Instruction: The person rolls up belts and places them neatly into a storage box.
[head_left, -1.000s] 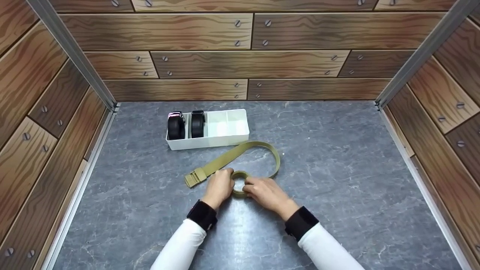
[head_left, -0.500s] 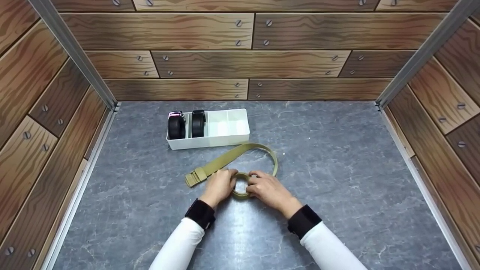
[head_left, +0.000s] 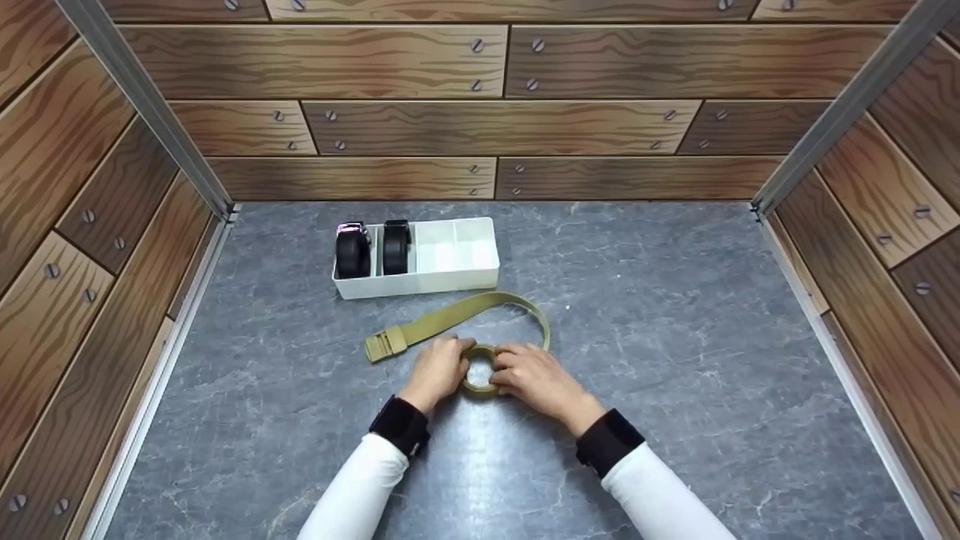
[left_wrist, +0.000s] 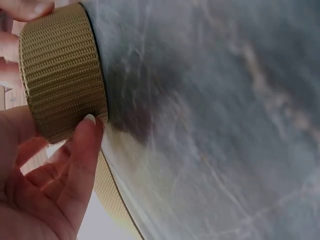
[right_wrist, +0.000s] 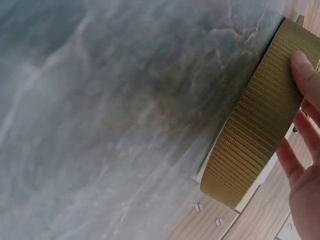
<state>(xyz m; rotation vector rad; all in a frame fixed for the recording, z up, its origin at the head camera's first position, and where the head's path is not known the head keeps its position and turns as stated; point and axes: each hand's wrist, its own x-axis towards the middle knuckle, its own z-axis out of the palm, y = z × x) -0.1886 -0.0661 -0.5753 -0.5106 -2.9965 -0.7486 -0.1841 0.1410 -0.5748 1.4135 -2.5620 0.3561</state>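
A khaki webbing belt (head_left: 450, 313) lies on edge on the grey surface, partly wound into a round coil (head_left: 480, 393). Its free length curves away behind the coil and ends at a khaki buckle (head_left: 385, 344) on the left. My left hand (head_left: 437, 371) grips the coil's left side; in the left wrist view the thumb presses the lower edge of the ribbed webbing (left_wrist: 62, 70). On the opposite side, my right hand (head_left: 540, 381) holds the coil with bent fingers. The right wrist view shows the thumb on the outer face of the strap (right_wrist: 255, 120).
Behind the belt stands a white divided box (head_left: 420, 285). Two rolled black belts (head_left: 354, 255) sit upright in its left compartments; its right compartments show bare white floors. Wood-patterned walls (head_left: 397, 127) with metal corner strips bound the grey surface on the back and sides.
The belt's free loop has drawn closer to the coil, and the buckle has swung slightly up and left. My right fingers have shifted their hold; both hands stay at the coil.
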